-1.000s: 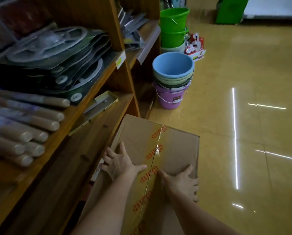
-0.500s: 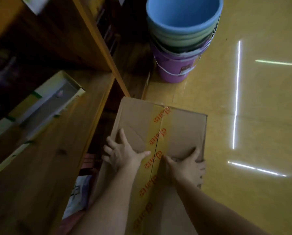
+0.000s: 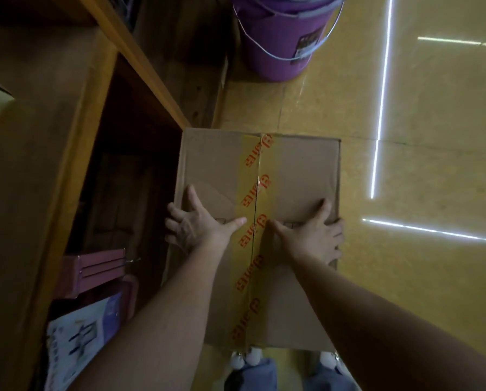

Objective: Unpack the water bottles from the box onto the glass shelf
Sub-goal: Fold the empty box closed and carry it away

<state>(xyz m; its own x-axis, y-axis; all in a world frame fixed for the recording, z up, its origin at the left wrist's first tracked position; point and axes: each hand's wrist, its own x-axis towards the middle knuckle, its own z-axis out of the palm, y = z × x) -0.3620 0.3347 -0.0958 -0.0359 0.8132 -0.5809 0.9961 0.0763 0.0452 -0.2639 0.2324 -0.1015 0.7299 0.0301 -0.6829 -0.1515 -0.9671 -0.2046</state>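
Observation:
A brown cardboard box stands on the yellow floor, its top flaps sealed by clear tape with red lettering along the middle seam. My left hand lies flat on the left flap, fingers spread, some curling over the box's left edge. On the right flap my right hand presses flat, with fingers wrapping over the right edge. Both thumbs point at the seam. No water bottles and no glass shelf are visible.
A wooden shelf unit rises on the left, close against the box. Low in it lie pink boxes and a printed packet. A purple bucket stands beyond the box. My shoes show below the box.
The view has tilted down and closer to the box; the upper shelves and most of the bucket stack have left the frame. Both hands stay spread on the box top.

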